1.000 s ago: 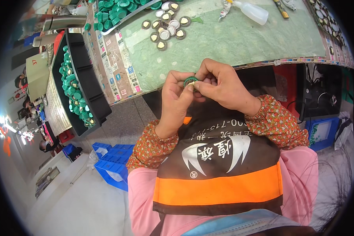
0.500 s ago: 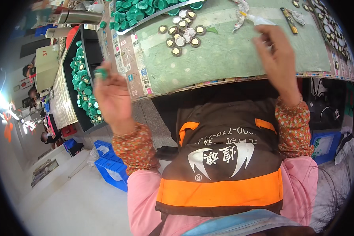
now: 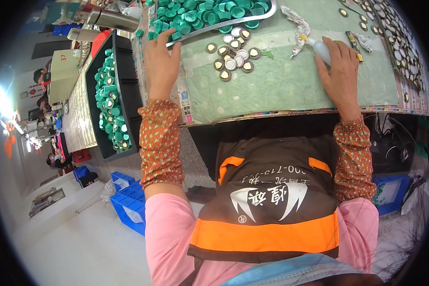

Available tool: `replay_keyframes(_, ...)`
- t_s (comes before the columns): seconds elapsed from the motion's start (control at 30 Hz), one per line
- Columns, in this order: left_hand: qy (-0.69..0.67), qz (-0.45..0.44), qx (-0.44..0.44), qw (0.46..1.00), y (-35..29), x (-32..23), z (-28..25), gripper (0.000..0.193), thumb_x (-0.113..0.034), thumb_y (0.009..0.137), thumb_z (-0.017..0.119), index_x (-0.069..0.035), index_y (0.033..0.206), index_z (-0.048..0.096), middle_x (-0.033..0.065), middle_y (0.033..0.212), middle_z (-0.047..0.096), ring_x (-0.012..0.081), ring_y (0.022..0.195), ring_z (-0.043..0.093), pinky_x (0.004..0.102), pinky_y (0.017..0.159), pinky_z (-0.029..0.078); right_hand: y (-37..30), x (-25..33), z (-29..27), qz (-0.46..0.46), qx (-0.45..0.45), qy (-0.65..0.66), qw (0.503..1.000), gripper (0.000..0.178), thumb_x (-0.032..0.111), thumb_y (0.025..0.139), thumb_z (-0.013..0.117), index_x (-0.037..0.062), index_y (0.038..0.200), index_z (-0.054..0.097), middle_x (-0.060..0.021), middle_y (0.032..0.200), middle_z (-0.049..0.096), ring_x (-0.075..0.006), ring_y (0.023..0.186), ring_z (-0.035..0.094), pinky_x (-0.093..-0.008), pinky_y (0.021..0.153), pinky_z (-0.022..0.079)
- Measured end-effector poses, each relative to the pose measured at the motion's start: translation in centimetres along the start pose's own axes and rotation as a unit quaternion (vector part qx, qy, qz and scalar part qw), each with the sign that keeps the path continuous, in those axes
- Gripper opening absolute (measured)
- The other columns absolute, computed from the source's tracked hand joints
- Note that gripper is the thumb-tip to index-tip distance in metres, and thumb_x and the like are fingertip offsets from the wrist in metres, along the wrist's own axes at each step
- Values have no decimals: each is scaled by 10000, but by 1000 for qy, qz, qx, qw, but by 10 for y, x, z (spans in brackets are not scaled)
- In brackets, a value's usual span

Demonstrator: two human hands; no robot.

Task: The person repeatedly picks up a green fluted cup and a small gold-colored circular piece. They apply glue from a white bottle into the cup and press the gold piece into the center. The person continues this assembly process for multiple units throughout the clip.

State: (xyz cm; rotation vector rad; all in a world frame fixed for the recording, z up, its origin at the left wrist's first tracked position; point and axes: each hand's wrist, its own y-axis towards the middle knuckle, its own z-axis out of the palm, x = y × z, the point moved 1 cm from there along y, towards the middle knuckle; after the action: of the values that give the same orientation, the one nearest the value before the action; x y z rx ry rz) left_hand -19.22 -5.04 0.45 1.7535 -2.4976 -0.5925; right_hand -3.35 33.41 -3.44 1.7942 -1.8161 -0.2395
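Two hands are held over the desk (image 3: 271,93): the left hand (image 3: 162,66) is spread, with nothing seen in it, at the silvery tray (image 3: 263,15), whose raised rim apparently keeps the green fluted cups (image 3: 190,16) together; the right hand (image 3: 341,76) is curled by the squeeze bottle (image 3: 321,48), though whether it is gripped cannot be told. Brown-rimmed discs (image 3: 230,63) are heaped between them, presumably for easy reach. White lettering, upside down, is printed on the brown apron (image 3: 271,155).
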Motion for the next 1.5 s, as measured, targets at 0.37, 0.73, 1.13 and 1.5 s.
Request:
replay_keyframes(0.37,-50,13,-58,997,50,53,38,690,-577,885,697,-226,1444,494,347,1455,379,506,1357,366,580,1118,306,1,6,-2,3,-10,24,1000,438,175,855,714,54,1262,607,-131,1139,598,-337,1066,546,-461,950,419)
replay_keyframes(0.73,-70,91,-133,984,26,-16,37,176,-180,884,713,-169,1059,701,163,1132,576,381,1123,519,487,960,408,3,6,-4,18,-8,32,999,437,182,854,719,45,1255,610,-136,1137,601,-338,1061,549,-464,953,420)
replay_keyframes(1.13,-120,181,-56,975,-24,-35,4,268,-136,903,687,-148,1171,677,98,1165,621,321,1139,553,436,986,422,3,5,-4,31,-1,47,998,447,186,846,725,49,1256,609,-133,1146,597,-335,1074,541,-467,945,418)
replay_keyframes(1.5,-10,-3,-72,997,110,145,38,359,-342,953,653,-176,1271,650,122,1297,628,338,1253,540,452,1050,378,8,9,-6,35,10,47,998,443,180,850,719,47,1257,604,-139,1146,593,-339,1075,537,-468,959,410)
